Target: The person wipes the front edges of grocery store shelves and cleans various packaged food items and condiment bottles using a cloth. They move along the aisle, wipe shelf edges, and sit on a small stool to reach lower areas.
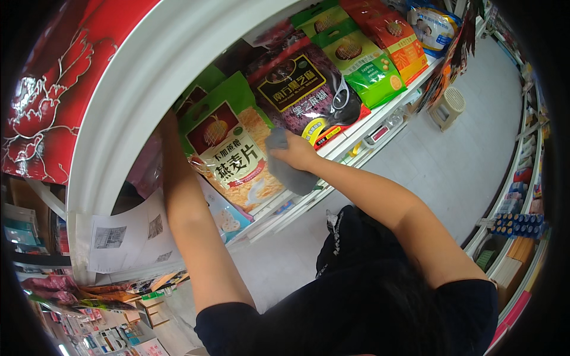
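My right hand grips a grey cloth, which hangs over the shelf's front edge and touches the lower right side of an oatmeal bag. The bag is green and tan and leans back on the white shelf. My left arm reaches in along the bag's left side. Deep in shadow, my left hand is mostly hidden, and its fingers cannot be made out. Right of the oatmeal stands a dark purple bag of black sesame powder.
Green soybean powder bags, orange bags and a blue-white bag continue along the shelf. A curved white frame arches over the left side. A printed paper sheet hangs below it. A beige plastic stool stands in the aisle.
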{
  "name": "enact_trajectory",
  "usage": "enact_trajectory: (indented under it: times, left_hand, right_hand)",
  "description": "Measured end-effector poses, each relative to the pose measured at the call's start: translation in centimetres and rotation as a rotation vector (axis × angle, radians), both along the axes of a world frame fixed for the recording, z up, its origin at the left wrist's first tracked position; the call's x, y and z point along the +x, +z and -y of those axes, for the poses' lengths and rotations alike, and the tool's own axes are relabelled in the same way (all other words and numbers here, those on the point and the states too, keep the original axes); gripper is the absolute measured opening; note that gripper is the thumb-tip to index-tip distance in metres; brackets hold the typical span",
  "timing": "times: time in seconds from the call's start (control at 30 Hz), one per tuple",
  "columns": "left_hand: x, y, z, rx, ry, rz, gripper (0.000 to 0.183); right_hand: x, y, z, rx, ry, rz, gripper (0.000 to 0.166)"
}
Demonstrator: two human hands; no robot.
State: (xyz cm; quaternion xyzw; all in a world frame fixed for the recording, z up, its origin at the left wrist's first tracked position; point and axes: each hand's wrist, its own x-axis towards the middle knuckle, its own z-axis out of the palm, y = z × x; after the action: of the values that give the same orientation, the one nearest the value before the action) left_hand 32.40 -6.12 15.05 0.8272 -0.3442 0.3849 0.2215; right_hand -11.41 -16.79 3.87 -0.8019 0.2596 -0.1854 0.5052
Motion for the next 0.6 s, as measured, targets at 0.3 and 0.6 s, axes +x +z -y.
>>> enact_trajectory:
  times: [0.3,0.6]
  left_hand:
    - [-15.4,2.8,6.1,0.158,-0.258,0.056,0.036]
    - [-15.8,-0.2,3.0,0.287,-0.050,-0.382,0.032]
  right_hand:
    - [-0.7,1.7,0.4,-0.061,0.033,-0.093,0.069]
    - [0.0,0.7,2.4,-0.002,-0.047,-0.138,0.059]
